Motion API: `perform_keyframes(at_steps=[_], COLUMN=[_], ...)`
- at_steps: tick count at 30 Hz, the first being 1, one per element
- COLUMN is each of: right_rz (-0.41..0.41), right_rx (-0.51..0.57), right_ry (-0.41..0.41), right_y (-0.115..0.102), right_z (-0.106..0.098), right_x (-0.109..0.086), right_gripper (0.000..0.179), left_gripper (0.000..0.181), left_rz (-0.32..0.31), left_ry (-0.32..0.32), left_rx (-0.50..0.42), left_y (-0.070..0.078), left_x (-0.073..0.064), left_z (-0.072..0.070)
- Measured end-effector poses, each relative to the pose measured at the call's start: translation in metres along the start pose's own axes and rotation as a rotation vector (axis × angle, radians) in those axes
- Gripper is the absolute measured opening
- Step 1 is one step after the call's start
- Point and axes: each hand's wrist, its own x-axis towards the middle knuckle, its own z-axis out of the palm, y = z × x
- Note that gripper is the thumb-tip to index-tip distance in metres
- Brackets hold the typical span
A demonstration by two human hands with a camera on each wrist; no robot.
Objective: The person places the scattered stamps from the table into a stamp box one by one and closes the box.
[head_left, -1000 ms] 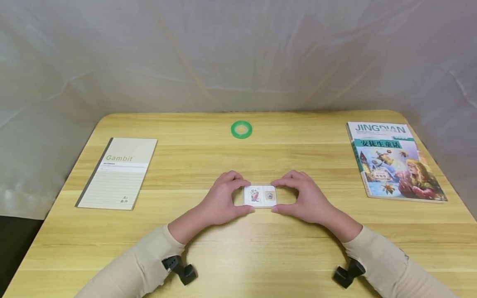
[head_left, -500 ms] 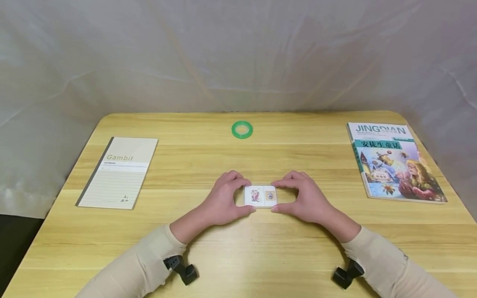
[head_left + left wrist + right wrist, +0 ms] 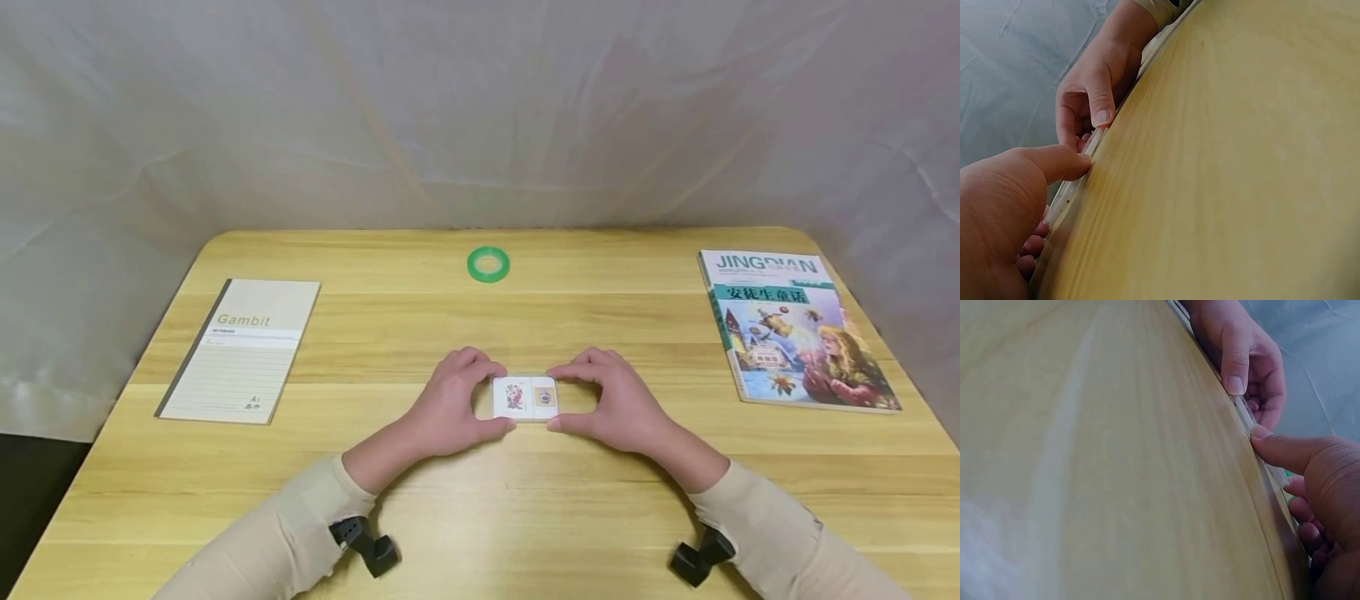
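A small flat white rectangular case (image 3: 523, 398) lies near the middle of the table in the head view. It bears a flower picture on its left half and a tan picture of a round vessel on its right. My left hand (image 3: 453, 404) pinches its left end, with the thumb at the near edge and fingers at the far edge. At the opposite end, my right hand (image 3: 622, 404) holds it the same way. Edge-on in the left wrist view, the case (image 3: 1071, 187) looks thin and clear-sided, close over the wooden surface.
A green tape roll (image 3: 488, 264) lies toward the back of the wooden table (image 3: 510, 508). On the left is a cream notebook (image 3: 243, 350) marked Gambit. A thick illustrated storybook (image 3: 795, 329) lies at right. Grey sheeting (image 3: 480, 108) hangs behind the table.
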Motion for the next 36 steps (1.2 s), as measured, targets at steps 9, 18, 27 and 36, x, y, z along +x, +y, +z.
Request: perform_keyframes(at_steps=[9,18,27,36], right_rz=[-0.009,-0.029,-0.013,-0.053], right_rx=[-0.004,0.001,-0.004,0.006], right_ry=[0.012,0.013,0.008,0.04], right_y=[0.001,0.001,0.002,0.002], right_z=[0.002,0.003,0.005,0.002], right_x=[0.001,0.002,0.003,0.002], right_gripper=[0.059,0.06,0.061,0.073], left_gripper=[0.06,0.059,0.062,0.08], left_rz=[-0.01,-0.014,-0.002,-0.069], left_ry=[0.006,0.023,0.027,0.034], left_rx=[-0.018,-0.029,-0.018,-0.076], left_y=[-0.001,-0.002,-0.006,-0.005], left_x=[-0.001,-0.001,0.0,0.003], left_z=[-0.002,-0.002,0.0,-0.013])
